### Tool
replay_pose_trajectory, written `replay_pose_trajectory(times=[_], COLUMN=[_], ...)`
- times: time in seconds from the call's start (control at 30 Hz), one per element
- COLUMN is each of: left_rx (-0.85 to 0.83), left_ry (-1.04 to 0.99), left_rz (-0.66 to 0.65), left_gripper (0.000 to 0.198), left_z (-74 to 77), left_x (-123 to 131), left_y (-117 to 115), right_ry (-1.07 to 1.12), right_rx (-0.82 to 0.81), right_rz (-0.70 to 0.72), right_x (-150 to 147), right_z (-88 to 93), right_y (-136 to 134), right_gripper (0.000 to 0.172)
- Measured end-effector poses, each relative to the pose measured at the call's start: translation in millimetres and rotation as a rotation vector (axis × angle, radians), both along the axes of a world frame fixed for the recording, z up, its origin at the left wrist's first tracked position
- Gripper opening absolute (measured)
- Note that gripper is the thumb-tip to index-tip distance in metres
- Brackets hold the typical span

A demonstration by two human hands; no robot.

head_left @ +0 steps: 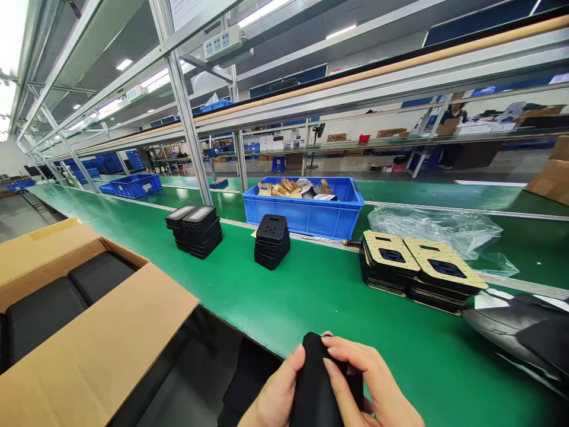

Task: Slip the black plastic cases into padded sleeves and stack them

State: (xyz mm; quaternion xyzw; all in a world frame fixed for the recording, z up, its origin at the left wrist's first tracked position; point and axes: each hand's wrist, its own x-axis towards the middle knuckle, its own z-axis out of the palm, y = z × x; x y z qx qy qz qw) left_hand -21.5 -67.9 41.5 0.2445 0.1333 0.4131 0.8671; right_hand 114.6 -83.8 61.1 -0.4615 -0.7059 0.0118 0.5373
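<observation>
Near the table's front edge, I hold a smooth black piece with a rounded top end (313,379), tilted toward me; its exact kind does not show. My left hand (276,388) grips its left side, thumb pressed against the edge. The fingers of my right hand (367,379) are closed on its top and right side. Part of its far side is hidden behind my fingers. Ahead on the green table (306,296) stands a stack of black moulded plates (272,243), with cut-outs in the top one.
Left stand two more black stacks (195,232); right, stacked panels with tan backing (389,258). A blue bin (304,218), screwdriver (352,242) and clear plastic bag (427,228) lie behind. An open cardboard box (93,350) holds black parts. A dark bundle (520,332) sits far right.
</observation>
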Motion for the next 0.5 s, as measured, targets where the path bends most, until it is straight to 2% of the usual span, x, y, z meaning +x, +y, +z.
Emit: replay_pose_trajectory(times=[0.1,0.27,0.4,0.5], left_rx=[0.053,0.060,0.074,0.082], left_ry=[-0.023,0.070,0.187,0.158], left_rz=[0.017,0.034,0.078,0.055], left_gripper=[0.048,0.057,0.062,0.066], left_z=[2.6,0.5,-2.6,0.3], left_x=[1.8,-0.3,1.8,4.0], left_y=[-2.0,-6.4,-9.1,-10.7], right_ry=[-0.022,-0.103,-0.081,-0.015], right_rx=[0.085,0.171,0.191,0.171], right_rz=[0.045,0.036,-0.011,-0.032], right_x=[-5.0,-3.7,-6.0,-8.3], right_z=[1.3,-6.8,-7.1,-3.9], right_y=[3.3,3.2,0.0,-1.5], right_gripper=[0.017,0.028,0.030,0.030])
